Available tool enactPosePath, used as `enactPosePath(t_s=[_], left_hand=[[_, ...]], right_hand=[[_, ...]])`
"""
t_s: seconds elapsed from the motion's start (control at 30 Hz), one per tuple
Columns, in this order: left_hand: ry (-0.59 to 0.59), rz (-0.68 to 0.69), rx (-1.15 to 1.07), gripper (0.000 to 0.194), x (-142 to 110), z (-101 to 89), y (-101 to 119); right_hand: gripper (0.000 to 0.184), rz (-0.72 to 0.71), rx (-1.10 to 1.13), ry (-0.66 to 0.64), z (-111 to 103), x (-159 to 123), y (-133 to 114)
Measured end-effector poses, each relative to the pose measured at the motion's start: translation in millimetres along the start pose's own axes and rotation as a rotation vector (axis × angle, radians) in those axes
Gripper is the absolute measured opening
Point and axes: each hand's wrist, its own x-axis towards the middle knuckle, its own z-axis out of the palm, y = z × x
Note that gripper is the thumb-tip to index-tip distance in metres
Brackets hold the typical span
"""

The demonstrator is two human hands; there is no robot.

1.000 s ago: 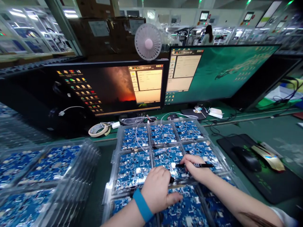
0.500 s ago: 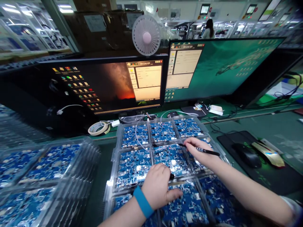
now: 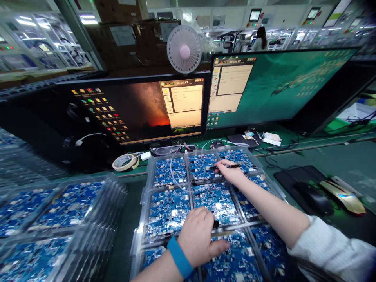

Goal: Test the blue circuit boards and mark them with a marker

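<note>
In my right hand (image 3: 225, 169) is a slim black marker pen (image 3: 234, 166), its tip over the circuit board (image 3: 202, 164) in the middle of the tray's back row. My left hand (image 3: 198, 231), with a blue wristband (image 3: 179, 256), rests low over the middle-row board (image 3: 216, 201). Its fingers are curled, and the thumb sticks out to the right. A small black piece that looks like a pen cap (image 3: 216, 224) pokes out from under those fingers. The clear plastic tray (image 3: 143, 211) carries blue boards in separate compartments. A thin white cable (image 3: 173, 172) lies across the boards.
Stacked trays of boards (image 3: 102, 211) stand at the left. Two monitors (image 3: 132, 111) line the back, with a small fan (image 3: 184, 51) above. Tape rolls (image 3: 125, 161) sit behind the tray. A mouse mat (image 3: 288, 178) with two mice lies at the right. Far back is a person (image 3: 260, 39).
My right hand has moved left and away from me with the marker pen, from the middle row's back edge to the back-row board. My left hand stays nearly in place.
</note>
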Motion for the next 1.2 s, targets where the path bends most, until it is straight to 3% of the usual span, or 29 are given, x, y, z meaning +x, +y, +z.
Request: enactPosePath(t_s=[0.23,0.4,0.5,0.6,0.7,0.87,1.03,1.2], left_hand=[[-0.039,-0.029,-0.003,0.074,-1,-0.6,1],[-0.037,-0.057,-0.038,0.074,-2,-1.9,0],[0.005,-0.072,-0.103,0.074,-3,-3.0,-1],[0.135,-0.097,-0.137,0.074,-4,-4.2,-1],[0.248,-0.123,-0.111,0.073,-5,-4.6,-2],[0.282,-0.121,-0.095,0.07,-7,-3.7,-2],[0.284,-0.113,-0.082,0.071,-8,-5.5,0],[0.25,-0.104,-0.073,0.074,-7,-5.7,1]], right_hand=[[0.024,0.016,0.021,-0.041,-4,-4,-6],[0.026,0.027,0.068,-0.039,-22,-15,-18],[0.025,0.028,0.202,-0.077,-34,-39,-28],[0.028,0.064,0.392,-0.159,-36,-75,-34],[0.032,0.103,0.545,-0.239,-29,-109,-32],[0.03,0.086,0.646,-0.276,-14,-135,-24],[0.029,0.077,0.563,-0.252,-9,-135,-26],[0.028,-0.021,0.28,-0.26,-11,-135,-34]])
